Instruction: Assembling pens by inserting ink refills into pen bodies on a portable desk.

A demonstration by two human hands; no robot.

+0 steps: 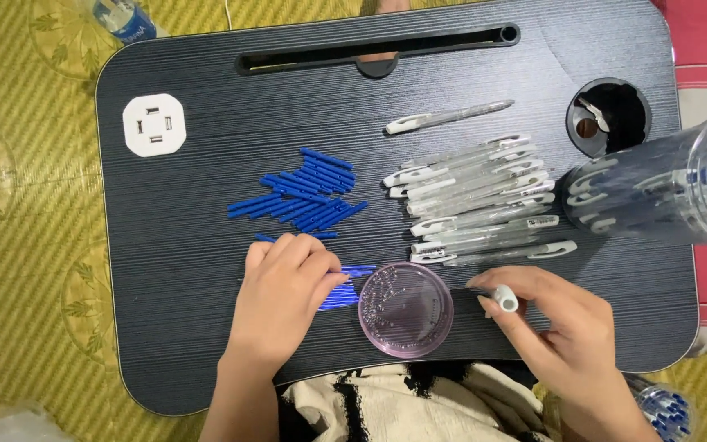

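Left hand (286, 288) spread flat on blue refills (345, 293), just left of pink dish (406, 310). Right hand (558, 331) pinching white cap (505, 299), right of dish, below clear barrels (480, 200).

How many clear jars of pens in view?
2. A big clear jar lies tipped at the lap desk's right edge, pens inside. A second jar, partly cut off, sits bottom right by the right hand. More may be out of frame.
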